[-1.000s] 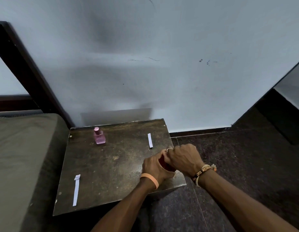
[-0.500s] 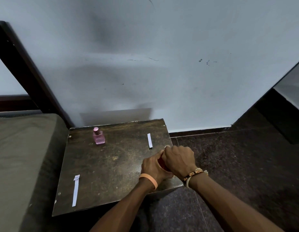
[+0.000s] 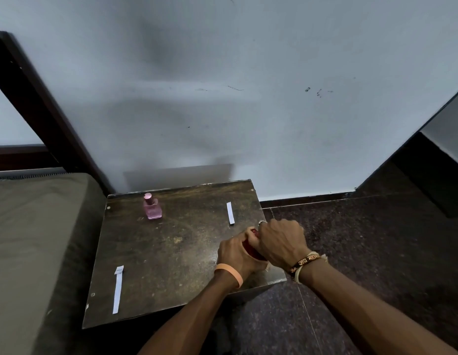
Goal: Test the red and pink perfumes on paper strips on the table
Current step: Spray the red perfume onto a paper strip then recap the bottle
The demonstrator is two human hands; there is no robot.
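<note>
Two hands meet at the worktop's [image 3: 171,252] near right corner: the left hand [image 3: 238,252] is wrapped around the red perfume bottle [image 3: 249,248], and the right hand [image 3: 281,242] is closed over its top. The pink perfume bottle [image 3: 151,207] stands capped near the far left corner. One paper strip [image 3: 230,212] lies by the far right edge, another paper strip [image 3: 117,289] near the near left corner.

A home bedroom, it seems. A mattress [image 3: 38,226] in a dark wooden bedframe [image 3: 43,106] adjoins a small table [image 3: 171,252] against a wall [image 3: 248,98].
</note>
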